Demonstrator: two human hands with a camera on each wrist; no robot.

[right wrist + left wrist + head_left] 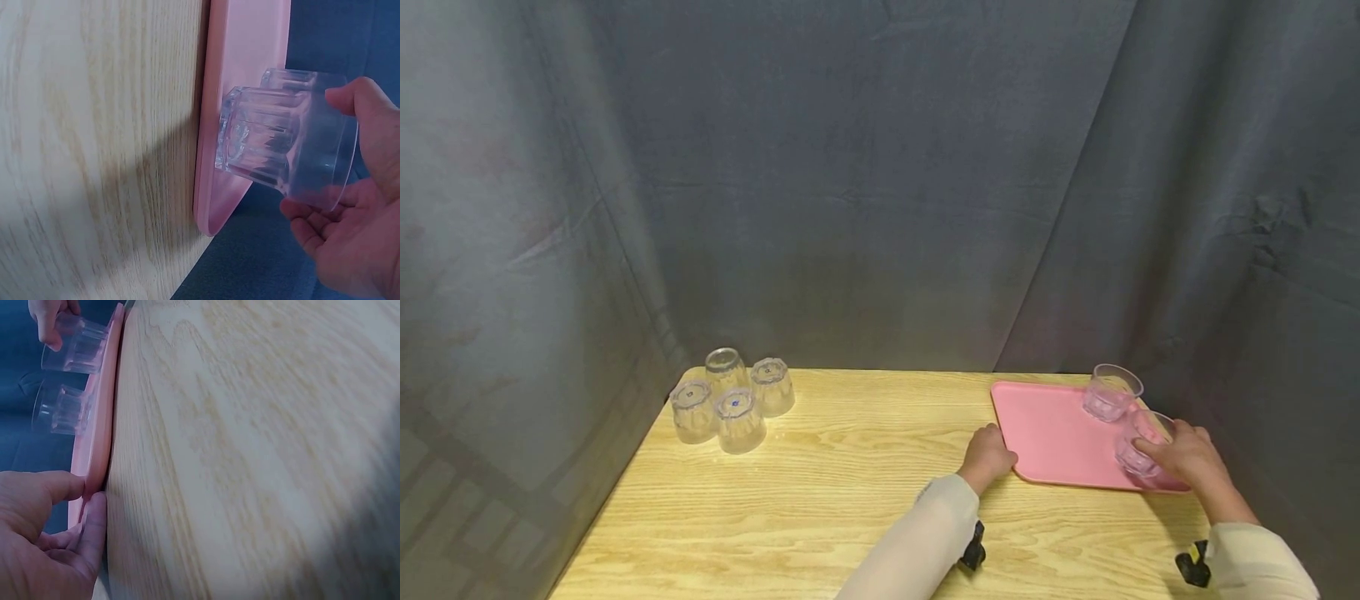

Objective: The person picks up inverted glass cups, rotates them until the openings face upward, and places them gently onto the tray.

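Note:
A pink tray [1052, 433] lies at the table's right side. My left hand [989, 457] pinches its left edge between thumb and fingers, as the left wrist view also shows at the tray's rim [100, 437]. On the tray's right part stand two clear glasses, upright. My right hand [1191, 458] grips the nearer glass [1138, 454] by its upper part; in the right wrist view the thumb and fingers of the hand [369, 231] lie on opposite sides of this glass [262, 137], its base at the tray. Behind it is the other glass [1107, 400], touched by neither hand.
Several clear glasses stand upside down, grouped at the table's back left, one of them at the front [741, 425]. The wooden table [850, 475] spans between them and the tray. Grey curtains [865, 183] hang behind and at both sides.

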